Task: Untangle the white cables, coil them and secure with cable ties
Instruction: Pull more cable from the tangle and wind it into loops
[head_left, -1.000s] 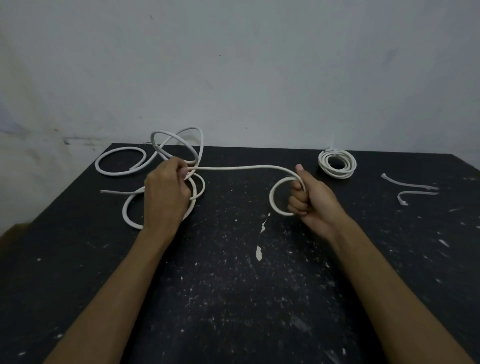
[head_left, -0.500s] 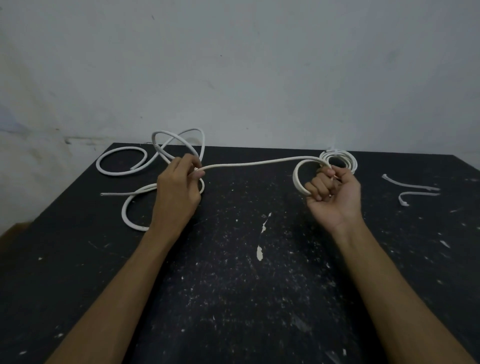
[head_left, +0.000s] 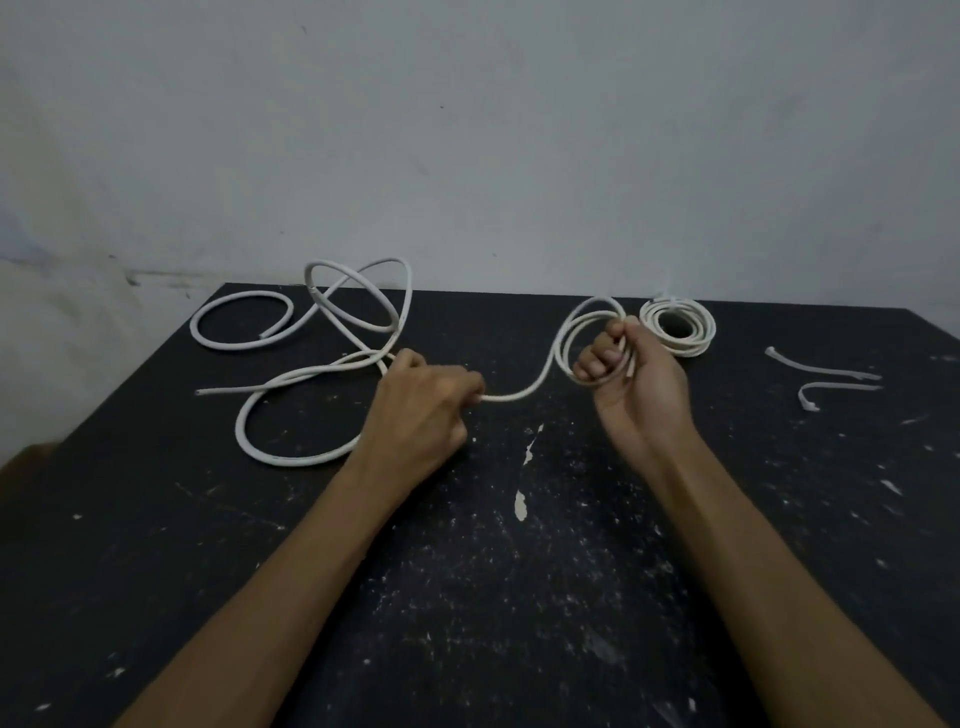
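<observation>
Coiling: right hand (head_left: 631, 371) grips perhaps two loops, left hand (head_left: 423, 402) pinches the cable (head_left: 511, 397); next, feed slack rightward.

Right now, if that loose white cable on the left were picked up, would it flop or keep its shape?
Probably springy: the loose cable holds loops standing off the table. It likely resists tight bends, since the right hand grips its coils closed. It looks light.

The white cable (head_left: 291, 457) looks like smooth plastic with a faint sheen, as does the finished coil (head_left: 678, 327). The table (head_left: 467, 597) is matt black, rough, chipped and flecked with pale specks. The wall (head_left: 519, 156) is dull, scuffed plaster.
</observation>
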